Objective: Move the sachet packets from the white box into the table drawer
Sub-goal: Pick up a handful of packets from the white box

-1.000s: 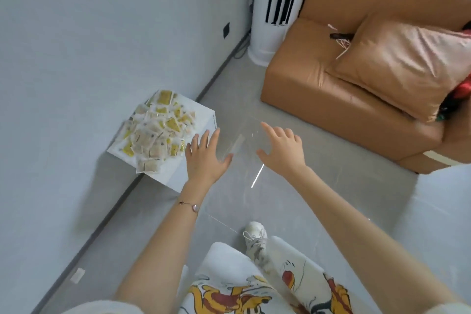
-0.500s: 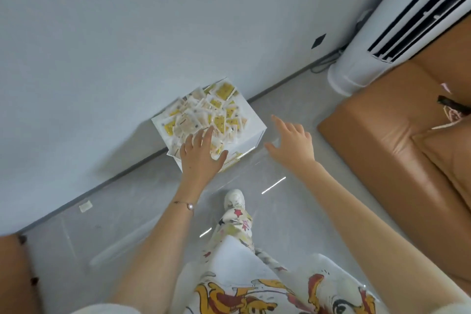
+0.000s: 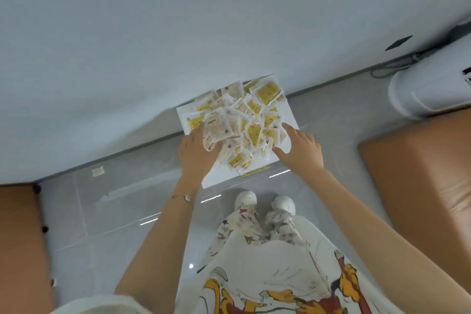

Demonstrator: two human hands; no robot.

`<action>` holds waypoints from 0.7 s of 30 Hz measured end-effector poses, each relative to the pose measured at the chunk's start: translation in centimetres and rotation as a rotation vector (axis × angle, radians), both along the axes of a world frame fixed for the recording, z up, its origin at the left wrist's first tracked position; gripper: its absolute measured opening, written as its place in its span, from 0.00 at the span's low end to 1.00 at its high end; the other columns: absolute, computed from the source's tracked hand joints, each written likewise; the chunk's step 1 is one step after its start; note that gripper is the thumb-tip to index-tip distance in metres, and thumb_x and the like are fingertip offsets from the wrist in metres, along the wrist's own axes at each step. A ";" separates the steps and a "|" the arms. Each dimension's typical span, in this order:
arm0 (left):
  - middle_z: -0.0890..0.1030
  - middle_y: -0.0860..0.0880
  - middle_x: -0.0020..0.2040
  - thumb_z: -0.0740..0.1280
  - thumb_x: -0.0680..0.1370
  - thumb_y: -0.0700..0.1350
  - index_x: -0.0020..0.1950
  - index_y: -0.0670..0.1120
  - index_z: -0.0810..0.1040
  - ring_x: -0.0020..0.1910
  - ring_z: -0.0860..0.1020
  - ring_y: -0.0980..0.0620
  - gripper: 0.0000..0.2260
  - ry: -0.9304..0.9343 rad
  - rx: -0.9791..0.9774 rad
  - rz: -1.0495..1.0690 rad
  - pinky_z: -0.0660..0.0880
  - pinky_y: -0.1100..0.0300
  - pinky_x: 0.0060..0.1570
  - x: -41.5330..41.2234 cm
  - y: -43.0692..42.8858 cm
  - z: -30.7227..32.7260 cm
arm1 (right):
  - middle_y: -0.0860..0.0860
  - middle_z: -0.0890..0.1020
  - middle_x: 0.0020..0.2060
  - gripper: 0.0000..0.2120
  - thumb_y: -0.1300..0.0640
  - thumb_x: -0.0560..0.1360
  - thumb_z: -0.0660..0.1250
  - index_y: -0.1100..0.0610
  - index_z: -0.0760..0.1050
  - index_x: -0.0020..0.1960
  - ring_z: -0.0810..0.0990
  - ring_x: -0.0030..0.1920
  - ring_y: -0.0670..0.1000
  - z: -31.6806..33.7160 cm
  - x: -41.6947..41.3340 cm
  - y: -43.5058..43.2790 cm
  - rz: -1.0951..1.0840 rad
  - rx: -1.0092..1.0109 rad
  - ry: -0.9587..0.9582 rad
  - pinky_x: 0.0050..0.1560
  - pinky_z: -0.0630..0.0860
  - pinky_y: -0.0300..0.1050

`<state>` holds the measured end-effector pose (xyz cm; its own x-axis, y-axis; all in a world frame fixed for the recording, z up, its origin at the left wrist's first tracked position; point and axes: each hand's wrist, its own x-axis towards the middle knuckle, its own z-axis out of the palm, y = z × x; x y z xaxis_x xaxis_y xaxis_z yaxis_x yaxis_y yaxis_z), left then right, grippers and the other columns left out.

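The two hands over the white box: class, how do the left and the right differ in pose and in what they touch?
The left hand has its fingers tucked under sachet packets, a packet lying over them; the right hand is spread open with nothing in its grip. The left sits at the pile's left side; the right is at the right side of the white box, over its bare edge. Both are bare and reach down to the same box.

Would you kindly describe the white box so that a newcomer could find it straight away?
Look along the dark baseboard where the pale grey wall meets the grey tiled floor. Against it, just ahead of the person's white shoes, sits the square white box. It alone is heaped with yellow and white sachet packets, with the left hand and right hand reaching into it.
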<state>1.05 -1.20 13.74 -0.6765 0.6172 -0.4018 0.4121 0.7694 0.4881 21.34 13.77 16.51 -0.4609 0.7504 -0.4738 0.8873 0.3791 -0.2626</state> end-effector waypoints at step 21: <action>0.68 0.43 0.66 0.74 0.69 0.59 0.70 0.44 0.65 0.66 0.64 0.42 0.37 -0.077 -0.087 0.624 0.65 0.45 0.62 -0.8 8.6 -24.3 | 0.53 0.71 0.65 0.39 0.45 0.66 0.77 0.53 0.61 0.70 0.72 0.63 0.58 -26.4 -7.7 4.9 -0.249 -0.214 0.165 0.58 0.75 0.59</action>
<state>0.24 7.37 -10.54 -0.8654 0.0790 -0.4947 -0.1604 0.8918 0.4230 13.63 18.64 -9.92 -0.3597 0.7412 -0.5668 0.8846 0.0777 -0.4597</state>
